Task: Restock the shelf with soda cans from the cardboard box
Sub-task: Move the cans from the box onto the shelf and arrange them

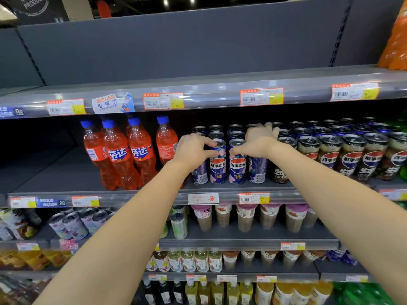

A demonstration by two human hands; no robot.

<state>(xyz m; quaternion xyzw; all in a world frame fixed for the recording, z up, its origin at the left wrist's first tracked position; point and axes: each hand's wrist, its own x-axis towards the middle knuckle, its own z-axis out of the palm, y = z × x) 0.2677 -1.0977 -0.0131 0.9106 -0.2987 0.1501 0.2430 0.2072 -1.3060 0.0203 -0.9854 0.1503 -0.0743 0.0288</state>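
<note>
Both hands at upright purple-pink peach cola cans (228,164), front of grey metal shelf (136,195): left hand (193,151) pinching left can; right hand (257,142) spread over rims, grip unclear.

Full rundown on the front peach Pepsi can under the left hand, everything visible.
The peach Pepsi can is a slim, tall metal can, blue-purple with pink patches, a red-white-blue Pepsi emblem with Chinese lettering, and a silver top with pull tab. It stands upright at the front edge of the middle shelf, first in its row, side by side with a matching can. The left hand pinches its upper part, thumb below the rim, fingertips at the top.
</note>
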